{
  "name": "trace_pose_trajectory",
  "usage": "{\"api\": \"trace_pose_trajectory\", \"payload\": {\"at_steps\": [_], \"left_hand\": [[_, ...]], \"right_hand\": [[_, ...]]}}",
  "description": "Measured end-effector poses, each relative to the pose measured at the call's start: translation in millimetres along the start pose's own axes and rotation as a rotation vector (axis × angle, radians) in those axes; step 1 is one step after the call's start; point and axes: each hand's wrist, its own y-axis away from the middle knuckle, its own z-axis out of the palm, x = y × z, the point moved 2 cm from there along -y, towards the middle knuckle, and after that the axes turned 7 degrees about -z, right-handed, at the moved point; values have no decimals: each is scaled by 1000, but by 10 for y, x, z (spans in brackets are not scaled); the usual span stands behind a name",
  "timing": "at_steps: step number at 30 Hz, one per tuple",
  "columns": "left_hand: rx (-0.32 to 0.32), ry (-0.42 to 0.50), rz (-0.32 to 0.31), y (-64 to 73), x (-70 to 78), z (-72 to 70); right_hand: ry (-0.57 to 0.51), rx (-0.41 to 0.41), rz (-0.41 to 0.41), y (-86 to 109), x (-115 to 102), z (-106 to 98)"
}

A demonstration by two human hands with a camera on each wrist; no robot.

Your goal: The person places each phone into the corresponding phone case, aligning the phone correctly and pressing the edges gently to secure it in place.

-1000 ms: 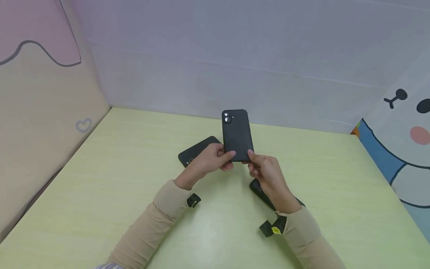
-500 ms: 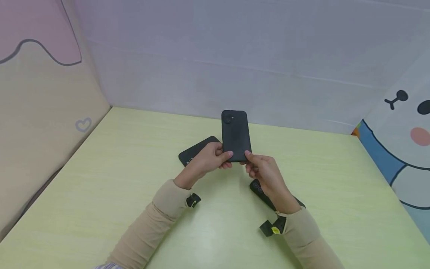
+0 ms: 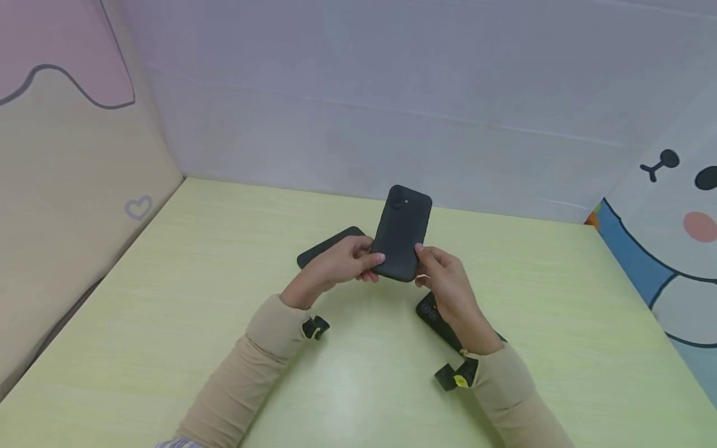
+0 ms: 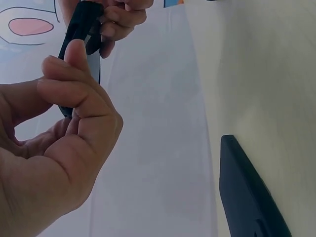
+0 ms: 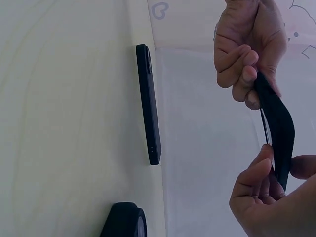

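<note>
A black phone (image 3: 400, 233) is held up above the table, back side towards me and leaning to the right. My left hand (image 3: 338, 258) pinches its lower left edge with the thumb on the back. At the lower right edge, my right hand (image 3: 448, 292) pinches it between thumb and fingers. In the right wrist view the phone (image 5: 282, 133) appears edge-on, its dark back looking curved, with a thin light strip along the front. A second black phone (image 3: 330, 247) lies behind my left hand, partly covered. Under my right wrist lies a third (image 3: 434, 314), its camera lenses showing.
Everything rests on a pale yellow-green table (image 3: 336, 386). A whitish wall (image 3: 392, 93) closes off the back, with printed panels on the left and right. A small black camera (image 3: 316, 327) sits on my left cuff, and another (image 3: 456, 376) on my right.
The held phone has tipped from nearly upright to leaning right and shifted slightly rightwards. My left hand and forearm have moved a little left. Both phones on the table stay put.
</note>
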Motion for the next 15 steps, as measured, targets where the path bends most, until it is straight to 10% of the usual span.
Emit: {"api": "trace_pose_trajectory", "payload": {"at_steps": [8, 15], "left_hand": [[-107, -10, 15, 31, -1, -49], [-77, 36, -22, -3, -34, 11]], "right_hand": [[-131, 65, -30, 8, -55, -5], [-200, 125, 20, 25, -44, -7]]}}
